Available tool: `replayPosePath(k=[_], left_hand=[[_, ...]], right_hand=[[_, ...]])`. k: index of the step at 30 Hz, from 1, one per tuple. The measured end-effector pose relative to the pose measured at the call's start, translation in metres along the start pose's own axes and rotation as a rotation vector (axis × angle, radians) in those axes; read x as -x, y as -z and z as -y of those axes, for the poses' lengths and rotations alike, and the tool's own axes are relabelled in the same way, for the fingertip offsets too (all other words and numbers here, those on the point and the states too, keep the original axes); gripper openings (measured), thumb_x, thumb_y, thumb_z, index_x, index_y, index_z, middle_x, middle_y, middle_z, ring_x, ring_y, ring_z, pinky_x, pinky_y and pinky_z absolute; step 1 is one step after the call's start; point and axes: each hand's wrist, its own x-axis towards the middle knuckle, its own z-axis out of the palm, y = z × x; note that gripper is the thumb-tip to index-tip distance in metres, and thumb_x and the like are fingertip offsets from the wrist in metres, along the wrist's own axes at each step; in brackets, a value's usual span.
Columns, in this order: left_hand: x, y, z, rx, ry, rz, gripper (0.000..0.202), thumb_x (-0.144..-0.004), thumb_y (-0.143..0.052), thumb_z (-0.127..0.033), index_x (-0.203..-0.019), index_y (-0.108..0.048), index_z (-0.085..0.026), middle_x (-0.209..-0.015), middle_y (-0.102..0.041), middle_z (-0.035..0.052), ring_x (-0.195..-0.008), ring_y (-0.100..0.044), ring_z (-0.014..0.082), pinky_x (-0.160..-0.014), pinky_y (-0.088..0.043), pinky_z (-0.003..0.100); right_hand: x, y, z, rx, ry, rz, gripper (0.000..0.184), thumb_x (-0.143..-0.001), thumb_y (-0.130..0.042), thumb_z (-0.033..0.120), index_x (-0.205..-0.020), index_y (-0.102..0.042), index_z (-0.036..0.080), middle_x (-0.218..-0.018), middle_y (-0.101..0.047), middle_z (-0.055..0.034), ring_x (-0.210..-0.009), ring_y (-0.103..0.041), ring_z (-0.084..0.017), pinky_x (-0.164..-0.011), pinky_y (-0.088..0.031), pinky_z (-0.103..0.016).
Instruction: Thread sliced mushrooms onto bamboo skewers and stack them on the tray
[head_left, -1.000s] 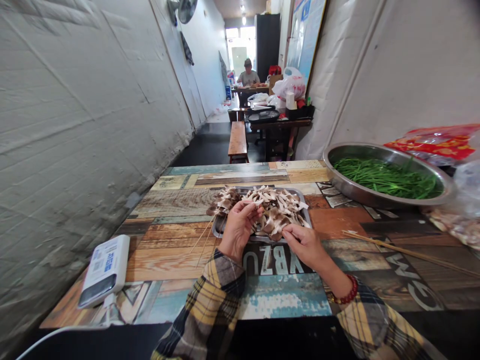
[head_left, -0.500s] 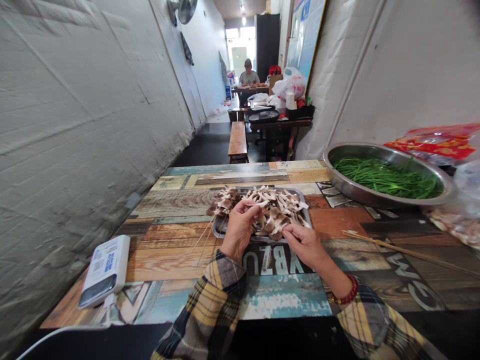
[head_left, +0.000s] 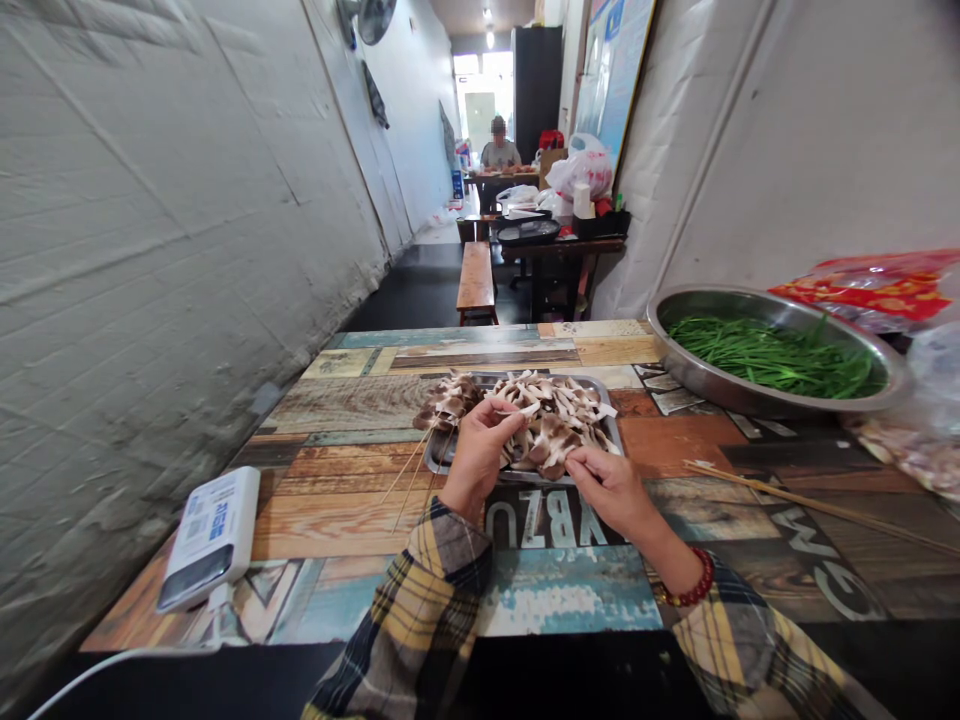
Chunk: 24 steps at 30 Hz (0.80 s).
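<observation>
Mushrooms [head_left: 574, 405], plank-patterned table [head_left: 352, 500], whitish walls [head_left: 150, 230]

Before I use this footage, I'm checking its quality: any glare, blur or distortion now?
Head view, background: the doorway is washed out and the head of the seated person is pixelated; head view, edges: the left wall looks stretched, the clear bag soft; head view, middle: the mushrooms look fairly clear.

White glare fills the far opening [head_left: 480, 80]; the left wall [head_left: 150, 250] looks dim, stretched.
</observation>
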Motion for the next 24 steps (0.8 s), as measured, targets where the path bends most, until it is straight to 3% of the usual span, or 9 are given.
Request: replayPosePath(k=[8,14,18,21,24], left_hand=[[0.0050,-0.0088,-0.0004,-0.039,0.076,0.068,0.018,-0.062,-0.077,-0.025,-0.067,-0.062,-0.015,-0.064,-0.059,-0.0013,-0.057,-0.051,0.0076,-0.056,-0.038,0.019],[0.0034,-0.0068,-0.0015,-0.036,0.130,0.067,0.029,-0.070,-0.071,-0.037,-0.087,-0.071,-0.015,-0.084,-0.065,0.0046,-0.068,-0.055,0.0105,-0.061,-0.042,0.021],[0.0048,-0.0077,-0.0023,-0.168,0.078,0.114,0.026,-0.070,-0.071,-0.038,-0.073,-0.071,-0.013,-0.066,-0.060,0.0018,-0.059,-0.048,0.0091,-0.055,-0.037,0.020],[0.0053,-0.0077,-0.0046,-0.275,0.027,0.065,0.026,-0.069,-0.072,-0.038,-0.064,-0.068,-0.013,-0.057,-0.056,0.0000,-0.054,-0.045,0.0085,-0.051,-0.033,0.020],[0.0045,-0.0066,-0.0063,-0.294,0.064,0.036,0.029,-0.067,-0.072,-0.040,-0.060,-0.065,-0.013,-0.052,-0.052,-0.0014,-0.047,-0.041,0.0074,-0.046,-0.029,0.020]], right_hand=[[-0.0010,0.0023,0.0045,-0.003,-0.045,-0.030,0.025,-0.090,-0.046,0.029,-0.073,-0.060,0.019,-0.057,-0.059,0.0007,-0.054,-0.055,-0.014,-0.052,-0.039,-0.022],[-0.0009,0.0029,0.0044,-0.019,-0.042,-0.020,0.026,-0.091,-0.046,0.030,-0.073,-0.062,0.019,-0.059,-0.060,0.0004,-0.056,-0.056,-0.014,-0.054,-0.040,-0.022],[-0.0013,0.0010,0.0032,-0.028,-0.035,-0.015,0.025,-0.090,-0.046,0.028,-0.073,-0.061,0.019,-0.061,-0.061,0.0003,-0.057,-0.057,-0.014,-0.054,-0.041,-0.022],[-0.0020,-0.0016,0.0019,-0.016,-0.015,-0.027,0.024,-0.090,-0.047,0.026,-0.073,-0.062,0.019,-0.062,-0.063,0.0003,-0.058,-0.058,-0.014,-0.056,-0.042,-0.022],[-0.0026,-0.0043,0.0001,0.004,0.018,-0.031,0.024,-0.091,-0.046,0.024,-0.073,-0.062,0.019,-0.064,-0.064,0.0000,-0.060,-0.059,-0.014,-0.057,-0.042,-0.022]])
